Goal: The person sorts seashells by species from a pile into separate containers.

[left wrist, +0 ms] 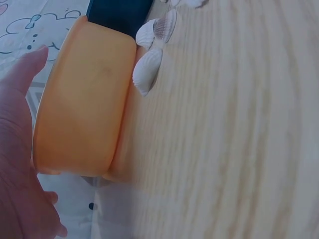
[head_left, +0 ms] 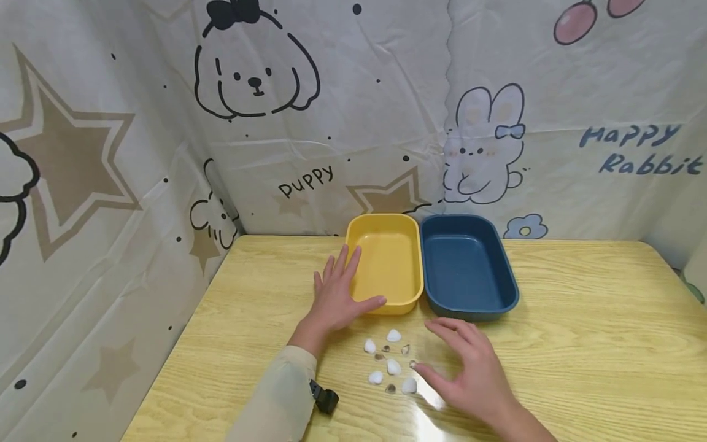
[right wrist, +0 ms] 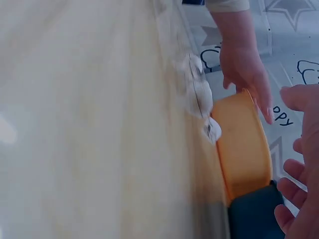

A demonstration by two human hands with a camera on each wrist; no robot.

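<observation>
My left hand (head_left: 334, 301) lies at the left side of a yellow plastic bin (head_left: 405, 308), fingers spread along its left rim and thumb over the near edge. In the left wrist view this hand (left wrist: 17, 129) is beside the bin's wall (left wrist: 84, 104). My right hand (head_left: 475, 368) hovers right of the shells, fingers apart from the thumb, with nothing seen between them. Its thumb tip is close to a small pale piece (head_left: 412, 364); whether they touch is unclear. White seashells (head_left: 393, 366) and several smaller brown pieces (head_left: 390, 388) lie loosely grouped on the table.
A dark blue bin (head_left: 466, 264) stands against the yellow bin's right side. Both are near the back edge of the wooden table (head_left: 585, 319). A printed curtain (head_left: 381, 123) hangs behind. A small black device (head_left: 324, 398) is at the left sleeve.
</observation>
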